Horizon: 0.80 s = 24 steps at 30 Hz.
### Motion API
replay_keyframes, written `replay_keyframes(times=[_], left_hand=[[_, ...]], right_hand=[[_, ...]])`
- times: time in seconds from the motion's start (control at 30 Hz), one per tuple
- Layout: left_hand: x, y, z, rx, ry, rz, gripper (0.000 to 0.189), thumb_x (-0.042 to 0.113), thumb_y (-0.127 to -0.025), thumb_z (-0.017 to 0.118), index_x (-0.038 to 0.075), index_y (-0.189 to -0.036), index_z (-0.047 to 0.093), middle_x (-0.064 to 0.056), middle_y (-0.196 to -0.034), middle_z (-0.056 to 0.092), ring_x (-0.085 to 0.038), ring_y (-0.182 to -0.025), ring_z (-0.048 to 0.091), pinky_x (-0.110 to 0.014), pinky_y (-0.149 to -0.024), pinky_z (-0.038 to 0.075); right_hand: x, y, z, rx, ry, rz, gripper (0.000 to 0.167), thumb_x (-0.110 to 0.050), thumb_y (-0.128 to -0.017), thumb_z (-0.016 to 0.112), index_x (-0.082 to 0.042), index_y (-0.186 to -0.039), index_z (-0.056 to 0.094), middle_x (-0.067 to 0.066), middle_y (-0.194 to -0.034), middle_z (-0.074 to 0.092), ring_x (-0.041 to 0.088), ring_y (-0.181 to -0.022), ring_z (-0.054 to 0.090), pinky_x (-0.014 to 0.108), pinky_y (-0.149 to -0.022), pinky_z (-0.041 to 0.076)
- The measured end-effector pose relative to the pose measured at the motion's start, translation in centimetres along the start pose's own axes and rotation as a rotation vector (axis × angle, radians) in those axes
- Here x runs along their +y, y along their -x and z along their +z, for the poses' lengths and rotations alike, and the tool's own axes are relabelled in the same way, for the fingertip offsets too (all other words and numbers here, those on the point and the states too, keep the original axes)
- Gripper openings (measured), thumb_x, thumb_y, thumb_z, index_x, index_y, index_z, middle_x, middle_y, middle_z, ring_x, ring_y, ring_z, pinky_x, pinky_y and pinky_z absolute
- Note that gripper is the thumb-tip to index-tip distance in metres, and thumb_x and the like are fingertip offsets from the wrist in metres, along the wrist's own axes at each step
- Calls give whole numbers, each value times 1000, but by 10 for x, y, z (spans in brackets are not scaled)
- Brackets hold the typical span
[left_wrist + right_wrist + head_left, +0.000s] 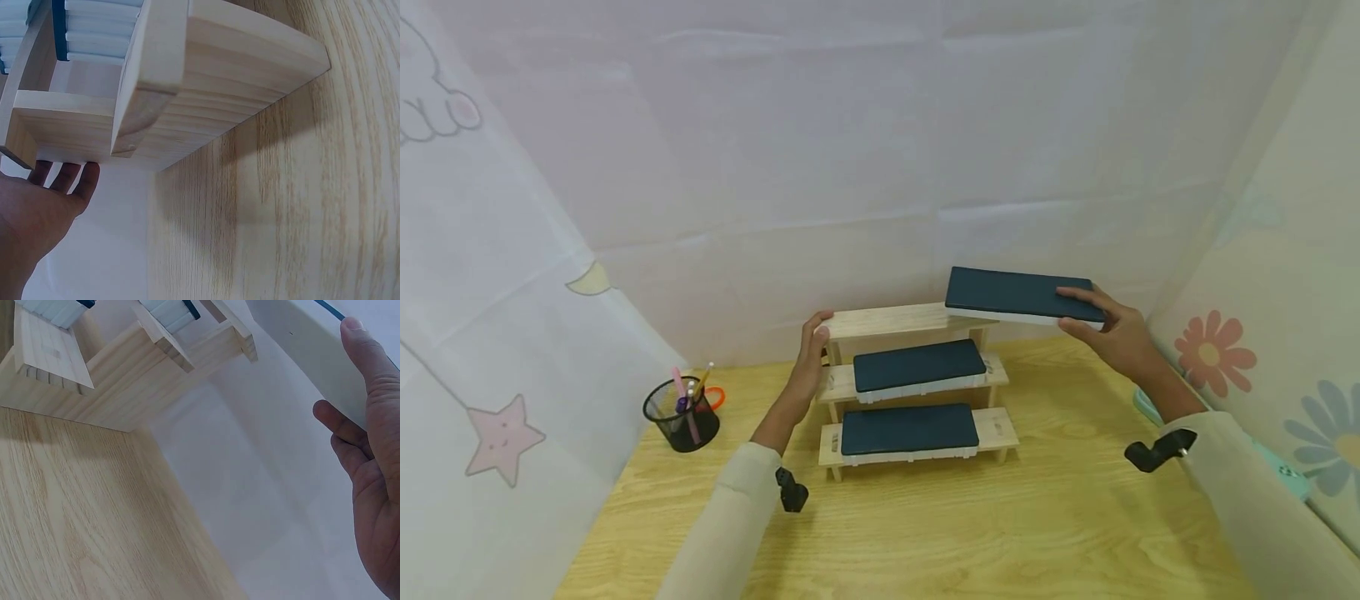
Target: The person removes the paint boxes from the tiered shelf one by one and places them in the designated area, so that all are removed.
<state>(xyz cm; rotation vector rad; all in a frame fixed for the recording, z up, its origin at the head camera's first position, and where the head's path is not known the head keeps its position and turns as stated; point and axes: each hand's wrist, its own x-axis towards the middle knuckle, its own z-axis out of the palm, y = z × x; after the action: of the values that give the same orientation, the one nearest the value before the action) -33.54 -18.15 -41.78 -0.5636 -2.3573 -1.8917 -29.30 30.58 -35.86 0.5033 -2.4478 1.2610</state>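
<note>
- Blue-topped box (1018, 293): head view, by the top right end of the wooden stand (887, 320). The right hand (1116, 337) pinches its right end. The left hand (805, 367) holds the stand's top left end.
- Left wrist view: left fingers (85, 180) touch the stand.
- Right wrist view: right thumb (365, 350) on the box's edge.

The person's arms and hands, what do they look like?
Left sleeve and right sleeve are plain cream. A small black device sits by the left cuff, a similar device by the right. Left hand and right hand are ungloved.
</note>
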Motion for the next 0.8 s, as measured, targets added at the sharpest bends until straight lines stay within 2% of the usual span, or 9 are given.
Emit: replay_keyframes(times=[0.13,0.4,0.53,0.63,0.8], left_hand=[[1,0,0,6,-6,-6,49,36,-111,21,23,-158,19,0,-164,3,-30,-151,4,-69,-112,8],[-26,-10,-1,54,-45,16,50,49,-109,22,33,-156,22,11,-161,8,-25,-150,8,-69,-112,11],[-27,-10,-1,59,-43,15,49,51,-109,23,35,-155,23,13,-161,9,-24,-150,10,-68,-112,13],[-27,-10,-2,57,-41,21,49,50,-109,23,35,-155,23,12,-161,9,-24,-150,9,-68,-112,13],[-20,-8,-2,43,-32,15,48,44,-111,21,31,-157,20,6,-163,6,-28,-151,5,-70,-112,9]], right_hand=[[0,1,-4,2,4,1,53,-24,-97,70,-20,-147,53,20,-163,12,3,-37,23,34,-37,33],[6,7,-8,18,24,14,55,-24,-97,70,-21,-148,52,19,-164,11,9,-36,25,34,-37,33],[9,9,-10,21,42,23,54,-24,-98,69,-20,-149,51,20,-164,11,7,-37,25,34,-37,32],[22,8,-12,28,71,31,55,-26,-98,69,-23,-149,51,19,-164,11,7,-37,25,34,-37,32],[44,8,-18,30,65,58,55,-29,-98,69,-33,-149,49,11,-166,10,20,-37,27,36,-36,31]])
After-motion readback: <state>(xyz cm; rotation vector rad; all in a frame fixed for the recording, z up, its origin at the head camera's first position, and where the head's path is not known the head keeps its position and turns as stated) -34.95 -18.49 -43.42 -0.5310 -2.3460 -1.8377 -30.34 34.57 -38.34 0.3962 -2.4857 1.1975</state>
